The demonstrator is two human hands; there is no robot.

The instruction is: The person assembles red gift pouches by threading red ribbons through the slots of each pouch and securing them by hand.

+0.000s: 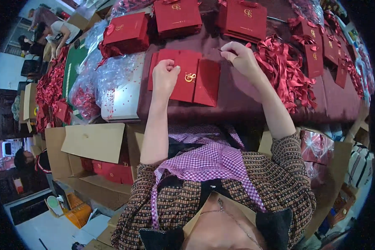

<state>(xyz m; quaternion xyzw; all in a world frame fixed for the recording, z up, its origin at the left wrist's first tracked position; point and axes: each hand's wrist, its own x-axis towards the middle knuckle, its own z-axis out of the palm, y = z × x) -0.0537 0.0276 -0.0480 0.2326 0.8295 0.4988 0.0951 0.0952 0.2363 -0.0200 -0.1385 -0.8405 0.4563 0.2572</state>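
Note:
A flat red paper gift bag (179, 89) with a gold emblem lies on the dark maroon cloth in front of me. Over its left part is my left hand (166, 78), fingers curled in and thumb against them; whatever they grip is hidden. My right hand (242, 61) is raised off the bag's upper right, thumb and forefinger pinched together. A tiny dark tip shows at that pinch, too small to name. Close to the right wrist lies a heap of red satin ribbons (281, 73).
Stacks of finished red bags (178, 18) line the table's far side, with more bags (314, 52) at the right. Clear plastic wrap (116, 75) lies at the left. An open cardboard box (91, 143) with red bags stands below. Other people (62, 33) are at the far left.

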